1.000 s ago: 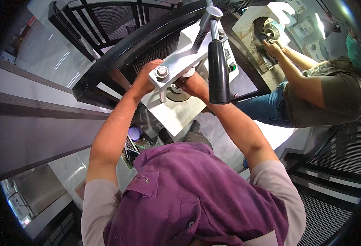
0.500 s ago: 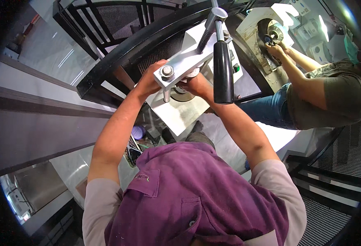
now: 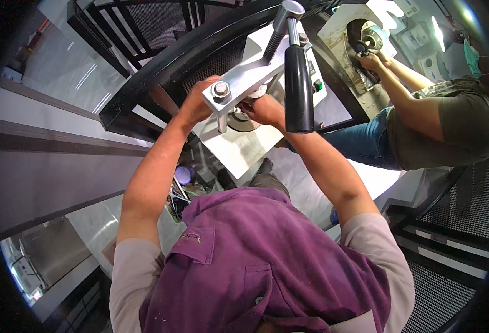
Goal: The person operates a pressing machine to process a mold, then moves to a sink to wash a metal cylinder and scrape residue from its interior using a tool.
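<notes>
In front of me stands a white bench machine with a pale metal base plate (image 3: 234, 152). Over it reaches a silver clamp arm (image 3: 244, 77) with a bolt at its end and a long black lever handle (image 3: 299, 91). My left hand (image 3: 199, 104) is at the far left side of the arm, its fingers hidden behind the metal. On the other side, under the arm, my right hand (image 3: 265, 110) has curled fingers beside a round metal disc (image 3: 244, 123) on the plate. What its fingertips grip is hidden.
At the right a co-worker (image 3: 450, 122) holds a dark part at another white machine (image 3: 341, 33). A curved black rail (image 3: 161, 69) runs behind my machine. A purple round container (image 3: 184, 175) and cluttered items sit below left. A grey panel (image 3: 61, 172) stands at left.
The machine sits slightly farther left and higher in the picture, as the view has shifted a little. Both my hands stay around the clamp arm. The co-worker's hands have moved slightly.
</notes>
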Tool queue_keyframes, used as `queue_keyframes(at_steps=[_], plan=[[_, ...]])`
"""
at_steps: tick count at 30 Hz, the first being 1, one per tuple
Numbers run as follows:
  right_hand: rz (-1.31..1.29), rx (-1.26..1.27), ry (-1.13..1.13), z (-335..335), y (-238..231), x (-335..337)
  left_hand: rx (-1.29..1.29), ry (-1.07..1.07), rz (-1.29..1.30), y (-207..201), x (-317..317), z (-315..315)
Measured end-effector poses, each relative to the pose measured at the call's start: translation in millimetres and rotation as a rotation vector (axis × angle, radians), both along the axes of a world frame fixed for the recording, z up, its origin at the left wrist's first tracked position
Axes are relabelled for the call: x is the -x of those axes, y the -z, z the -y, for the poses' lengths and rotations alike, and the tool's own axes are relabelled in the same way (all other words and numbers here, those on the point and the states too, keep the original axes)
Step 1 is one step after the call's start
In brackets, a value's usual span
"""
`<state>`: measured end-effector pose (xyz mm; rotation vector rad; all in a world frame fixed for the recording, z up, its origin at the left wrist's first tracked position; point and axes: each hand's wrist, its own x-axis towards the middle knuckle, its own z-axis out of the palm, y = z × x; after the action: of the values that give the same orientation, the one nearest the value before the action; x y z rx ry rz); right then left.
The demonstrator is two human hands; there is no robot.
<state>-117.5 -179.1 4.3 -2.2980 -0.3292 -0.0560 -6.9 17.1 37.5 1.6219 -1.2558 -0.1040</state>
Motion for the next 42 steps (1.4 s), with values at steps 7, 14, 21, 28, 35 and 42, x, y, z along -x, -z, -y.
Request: queue_keyframes(at_steps=[7,14,21,28,35,42], plan=[[0.183,0.051,0.063,-0.8,16.2,2.2,-0.042,0.029,-0.213,4.9,-0.1,6.9],[0.297,0.145,0.248,-19.8,18.8,13.6,-0.118,0.055,-0.295,3.9,-1.1,5.8],[0.282,0.161,0.348,-20.0,22.8,16.7,-0.090,-0.029,-0.411,-13.3,0.8,1.6],[0.265,0.051,0.133,-15.2,15.0,0.3,-0.212,-0.013,-0.280,-14.0,-4.0,-0.8],[0.013,-0.083,-0.028,-1.2,-9.5,-4.9,-0.085,0.023,-0.144,-5.5,-6.2,1.8],[0.172,0.104,0.016,8.3,14.7,-1.5,-0.026,0.011,0.043,-4.8,-2.1,10.4]])
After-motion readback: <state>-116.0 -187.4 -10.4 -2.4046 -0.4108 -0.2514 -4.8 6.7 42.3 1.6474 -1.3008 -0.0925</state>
